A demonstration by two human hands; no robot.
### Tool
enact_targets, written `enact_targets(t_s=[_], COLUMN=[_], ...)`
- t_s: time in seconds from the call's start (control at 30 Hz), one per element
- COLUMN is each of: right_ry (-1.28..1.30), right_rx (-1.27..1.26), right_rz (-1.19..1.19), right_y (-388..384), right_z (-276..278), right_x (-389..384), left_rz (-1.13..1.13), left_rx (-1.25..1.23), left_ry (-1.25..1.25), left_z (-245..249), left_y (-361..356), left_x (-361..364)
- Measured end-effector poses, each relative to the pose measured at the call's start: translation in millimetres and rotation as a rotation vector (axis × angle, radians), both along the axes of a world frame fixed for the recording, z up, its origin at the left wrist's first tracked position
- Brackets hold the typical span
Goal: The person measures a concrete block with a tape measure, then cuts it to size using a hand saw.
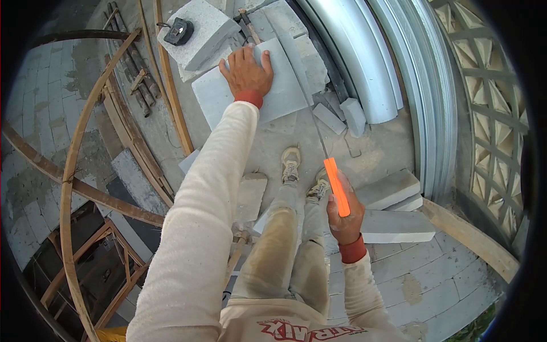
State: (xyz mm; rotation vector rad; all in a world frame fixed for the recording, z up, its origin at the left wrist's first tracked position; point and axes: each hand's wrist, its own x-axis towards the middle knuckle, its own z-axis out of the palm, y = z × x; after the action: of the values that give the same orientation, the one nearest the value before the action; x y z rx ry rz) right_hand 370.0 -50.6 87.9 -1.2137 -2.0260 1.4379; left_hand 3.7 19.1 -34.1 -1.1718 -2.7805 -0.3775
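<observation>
My left hand (249, 72) presses flat on a pale grey lightweight concrete block (285, 85), fingers spread over its top face. In my right hand (348, 212) is the orange handle of a hand saw (337, 188), with the fingers wrapped round it. The saw's long, narrow blade runs up and away along the block's right edge, seen almost edge-on. Just beyond my left fingertips lies a tool with a wooden handle (249, 27), its far end by the block pile. A black tape measure (179, 31) rests on another block (199, 34) at the upper left.
Offcuts (342, 114) lie right of the blade, near curved metal sheets (364, 57). More blocks (393, 225) are stacked beside my right hand. Timber strips (171, 102) and bamboo poles (134, 62) lie to the left. A patterned lattice wall (490, 102) bounds the right side.
</observation>
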Motion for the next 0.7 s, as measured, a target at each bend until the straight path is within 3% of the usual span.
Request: enact_targets(t_s=[0.17, 0.27, 0.33, 0.4, 0.7], right_ry=[-0.144, -0.063, -0.091, -0.016, 0.058], right_rx=[-0.032, 0.157, -0.048, 0.114, 0.098], right_rz=[0.068, 0.046, -0.005, -0.011, -0.007], right_y=[-40.8, -23.8, 7.5, 16.2, -3.7], right_z=[42.3, 5.1, -4.8, -20.0, -48.0], right_x=[68.3, 33.6, -14.3, -29.5, 23.6], left_rz=[-0.029, -0.040, -0.045, 0.003, 0.042], left_rx=[-0.002, 0.023, 0.042, 0.041, 0.006], left_ry=[-0.016, 0.008, -0.002, -0.006, 0.012], left_z=[-3.4, -7.5, -7.9, -7.5, -10.2], left_y=[-8.3, -8.5, -8.3, -1.8, -3.5], left_x=[-1.1, -10.2, -6.9, -7.7, -1.7])
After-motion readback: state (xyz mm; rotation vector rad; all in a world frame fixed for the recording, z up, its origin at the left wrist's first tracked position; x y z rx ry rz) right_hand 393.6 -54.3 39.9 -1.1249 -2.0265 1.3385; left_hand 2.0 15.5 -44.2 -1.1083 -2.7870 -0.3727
